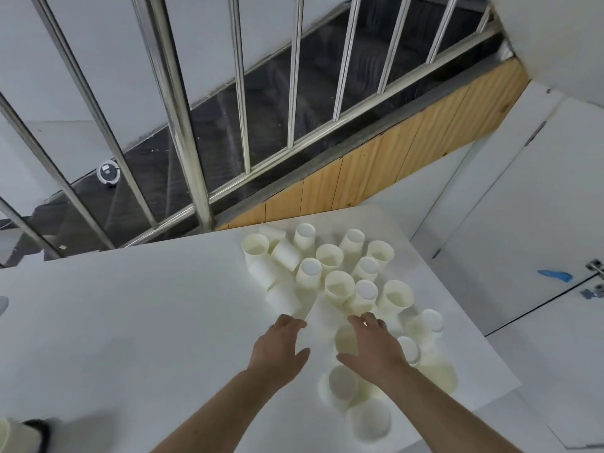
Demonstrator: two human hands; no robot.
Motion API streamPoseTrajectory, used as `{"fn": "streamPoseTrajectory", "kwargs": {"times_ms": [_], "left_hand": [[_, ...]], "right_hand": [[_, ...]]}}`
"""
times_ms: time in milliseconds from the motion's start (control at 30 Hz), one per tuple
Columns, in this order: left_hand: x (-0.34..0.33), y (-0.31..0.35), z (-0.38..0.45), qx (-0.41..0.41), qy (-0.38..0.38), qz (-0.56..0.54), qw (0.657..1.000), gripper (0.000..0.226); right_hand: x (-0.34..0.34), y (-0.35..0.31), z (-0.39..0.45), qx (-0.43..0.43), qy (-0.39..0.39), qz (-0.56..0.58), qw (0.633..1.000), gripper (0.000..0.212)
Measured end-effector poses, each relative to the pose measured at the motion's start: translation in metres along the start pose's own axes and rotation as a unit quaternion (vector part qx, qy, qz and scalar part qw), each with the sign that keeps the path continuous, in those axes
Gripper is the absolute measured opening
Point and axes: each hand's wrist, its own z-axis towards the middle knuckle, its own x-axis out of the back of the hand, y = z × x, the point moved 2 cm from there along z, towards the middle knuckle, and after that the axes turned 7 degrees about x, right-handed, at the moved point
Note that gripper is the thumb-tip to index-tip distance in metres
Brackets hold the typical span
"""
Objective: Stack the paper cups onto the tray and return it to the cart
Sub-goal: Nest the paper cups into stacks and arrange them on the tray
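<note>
Several white paper cups (330,256) lie scattered over the right part of a white table (130,322), some upright, some upside down, some on their sides. My left hand (281,346) hovers over the near edge of the pile with fingers spread, close to a fallen cup (322,317). My right hand (372,344) reaches over an upright cup (346,340), fingers spread and holding nothing. More cups (369,420) lie below my right forearm. No tray or cart is in view.
A steel railing (183,125) stands just beyond the table's far edge, with a dark stairwell behind it. A white cabinet door (523,207) with a latch is on the right. A cup and a dark object sit at the bottom left corner.
</note>
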Motion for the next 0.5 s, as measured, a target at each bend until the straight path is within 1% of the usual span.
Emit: {"fn": "streamPoseTrajectory", "kwargs": {"times_ms": [100,267,333,500], "left_hand": [[-0.001,0.003,0.014,0.008,0.002,-0.005,1.000,0.049],[-0.005,0.004,0.025,0.019,-0.002,-0.008,1.000,0.050],[-0.007,0.003,0.027,0.022,-0.008,-0.011,1.000,0.054],[-0.012,-0.002,0.029,-0.005,-0.038,-0.024,0.999,0.078]], "right_hand": [[-0.004,0.002,0.013,0.004,-0.009,0.006,1.000,0.070],[-0.007,0.002,0.021,0.022,-0.019,0.021,0.999,0.054],[-0.003,0.001,0.021,0.031,-0.004,0.027,0.999,0.054],[0.007,-0.009,0.023,0.077,0.029,0.085,0.993,0.065]]}}
